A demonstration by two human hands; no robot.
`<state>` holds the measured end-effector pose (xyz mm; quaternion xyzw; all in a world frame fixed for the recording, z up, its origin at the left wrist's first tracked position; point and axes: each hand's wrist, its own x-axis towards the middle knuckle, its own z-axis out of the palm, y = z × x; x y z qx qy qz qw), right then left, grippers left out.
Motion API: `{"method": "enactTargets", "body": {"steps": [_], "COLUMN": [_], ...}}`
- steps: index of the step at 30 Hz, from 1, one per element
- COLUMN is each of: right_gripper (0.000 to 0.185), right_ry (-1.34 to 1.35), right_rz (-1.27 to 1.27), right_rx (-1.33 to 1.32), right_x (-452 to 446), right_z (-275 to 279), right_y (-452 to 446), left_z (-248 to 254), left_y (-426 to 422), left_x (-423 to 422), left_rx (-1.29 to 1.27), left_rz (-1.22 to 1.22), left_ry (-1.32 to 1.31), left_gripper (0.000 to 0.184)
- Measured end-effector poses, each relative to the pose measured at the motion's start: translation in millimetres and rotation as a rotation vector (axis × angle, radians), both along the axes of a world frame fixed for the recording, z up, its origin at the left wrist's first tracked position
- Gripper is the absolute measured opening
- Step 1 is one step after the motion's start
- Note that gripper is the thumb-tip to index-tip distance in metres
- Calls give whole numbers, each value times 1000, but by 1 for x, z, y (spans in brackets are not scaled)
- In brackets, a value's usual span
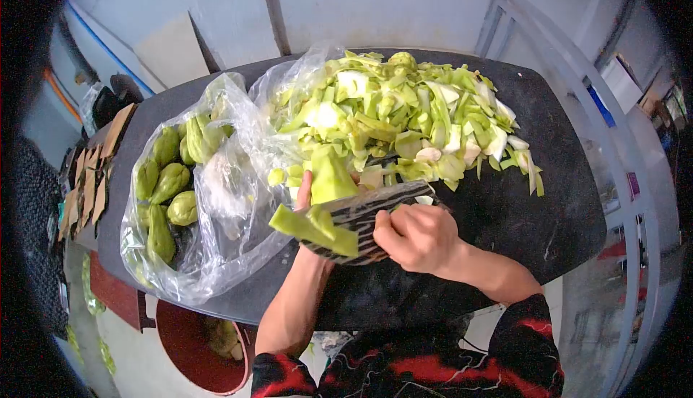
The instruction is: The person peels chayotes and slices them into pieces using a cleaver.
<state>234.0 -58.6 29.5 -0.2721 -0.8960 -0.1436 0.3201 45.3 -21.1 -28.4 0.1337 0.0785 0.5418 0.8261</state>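
The zebra-striped knife (369, 217) clenched in the right hand (415, 238) could skid off the slick peeled chayote (332, 174), nicking the left hand (304, 190) (partly hidden, fingers grasping that chayote).

We count two sets of fingers, one left (305, 187) and one right (392, 232), with one knife (366, 214) in the right and one peeled vegetable (330, 171) in the left. At least one slice (339, 239) lies on the knife. Left of both, we see at least one clear plastic bag (245, 257) and at least seven whole green vegetables (171, 183). Beyond the fingers is one heap of peelings (422, 113), its pieces too many to count. Below the left fingers we count one bucket (177, 333).
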Motion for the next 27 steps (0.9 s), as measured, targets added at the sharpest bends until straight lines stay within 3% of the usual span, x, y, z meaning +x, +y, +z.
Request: {"method": "enactTargets", "body": {"steps": [4, 5, 6, 8, 14, 15, 17, 19, 21, 26, 27], "right_gripper": [9, 8, 5, 6, 8, 8, 11, 8, 11, 17, 18], "right_ry": [19, 16, 51, 122, 83, 64, 46, 69, 46, 164, 184], "right_rz": [-7, -35, -163, -199, -25, -11, 3, -153, -294, -246, -229], "right_rx": [36, 45, -67, -131, -101, -79, 9, -114, -205, -250, -250], "right_x": [2, 3, 5, 17, 9, 7, 5, 11, 17, 22, 22], "right_z": [-4, -10, -20, -37, 0, 3, 3, -18, -31, -21, -16], "right_y": [4, 9, 23, 45, 8, 2, 3, 29, 51, 39, 37], "left_z": [8, 15, 11, 8, 7, 2, 0, 11, 9, 12, 14], "left_y": [-5, -11, -11, -13, -15, -9, -11, -18, -18, -16, -14], "left_x": [4, 13, 10, 3, 11, 8, 7, 16, 9, 10, 10], "left_rx": [-28, -65, -128, -42, -175, -113, -149, -135, -65, -54, -18], "left_rz": [41, 248, 283, 181, 196, 45, 141, 288, 145, 175, 165], "left_ry": [48, 229, 76, 293, 283, 32, 168, 310, 336, 322, 209], "left_gripper": [62, 57, 54, 58, 57, 60, 60, 57, 56, 60, 62]}}
